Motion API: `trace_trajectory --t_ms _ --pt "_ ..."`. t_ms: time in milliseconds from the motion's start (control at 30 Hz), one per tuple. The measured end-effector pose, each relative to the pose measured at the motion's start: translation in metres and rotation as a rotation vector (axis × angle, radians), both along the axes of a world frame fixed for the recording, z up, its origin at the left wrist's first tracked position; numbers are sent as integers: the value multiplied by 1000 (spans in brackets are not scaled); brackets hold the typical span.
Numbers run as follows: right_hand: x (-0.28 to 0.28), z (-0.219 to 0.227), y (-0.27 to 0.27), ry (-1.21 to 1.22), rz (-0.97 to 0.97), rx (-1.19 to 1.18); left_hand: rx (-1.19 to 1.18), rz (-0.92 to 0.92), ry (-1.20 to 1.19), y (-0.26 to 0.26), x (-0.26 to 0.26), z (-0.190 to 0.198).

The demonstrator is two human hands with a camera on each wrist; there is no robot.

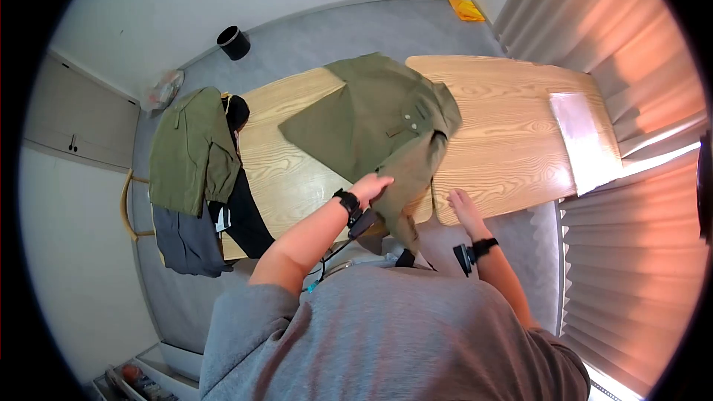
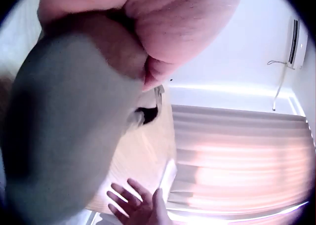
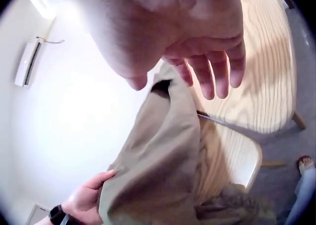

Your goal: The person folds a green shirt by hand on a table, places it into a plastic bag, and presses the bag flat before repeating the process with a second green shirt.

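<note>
The green jacket [image 1: 371,111] lies over the middle of the wooden table [image 1: 505,119], and what looks like a sleeve [image 1: 408,171] hangs past the table's near edge. The left hand [image 1: 370,188], by that edge, pinches the cloth between thumb and fingers. The right hand [image 1: 466,212] is by the near edge too, further right; its fingers are loose and hold nothing. A heap of clothes [image 1: 178,156] is at the table's left end, and a shiny packet [image 1: 583,141] lies at its right end. To handle the sleeve well, I think the left hand should pinch softly, so the cloth does not bunch up. The free right hand could help smooth the wrinkles against the table.
</note>
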State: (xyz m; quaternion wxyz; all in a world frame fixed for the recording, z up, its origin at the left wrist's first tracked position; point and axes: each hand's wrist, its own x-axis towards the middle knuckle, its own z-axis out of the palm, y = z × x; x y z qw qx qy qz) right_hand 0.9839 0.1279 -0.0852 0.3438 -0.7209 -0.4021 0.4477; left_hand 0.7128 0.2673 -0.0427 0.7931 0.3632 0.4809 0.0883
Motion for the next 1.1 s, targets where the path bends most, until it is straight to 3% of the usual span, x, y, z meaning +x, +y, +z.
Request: trace_trajectory --t_ms 67,200,300,400,467,567,633,767,833,867,933,967,1100 --pt "-24 17 23 374 -82 -304 -43 -60 -13 -17 -7 -3" --pt "-54 -7 40 529 -127 -288 -60 -89 -83 -30 -38 -19" --pt "-63 -32 49 550 -156 -317 -27 35 -81 -20 -73 -37" --pt "-63 -30 58 386 -109 -504 147 291 143 1 -106 -43" --pt "-66 -29 61 335 -126 -515 158 402 203 26 -127 -69" --pt "-76 -31 61 243 -127 -502 137 424 172 66 -142 -106" --pt "-80 -42 55 163 -124 -418 77 683 142 89 -138 -115" --pt "-93 -69 43 80 -314 -351 158 845 55 151 -122 -133" --pt "-93 -120 29 -128 -513 -125 234 799 18 180 -119 -142" --pt "-91 -117 28 -136 -531 -131 287 744 41 190 -117 -151" --pt "-92 -93 24 -110 -384 -329 109 692 -17 193 -97 -97" --pt "-99 -64 28 61 -459 -301 60 609 -21 199 -92 -93" --pt "-86 -58 27 314 -642 -66 -1 454 41 194 -72 -59"
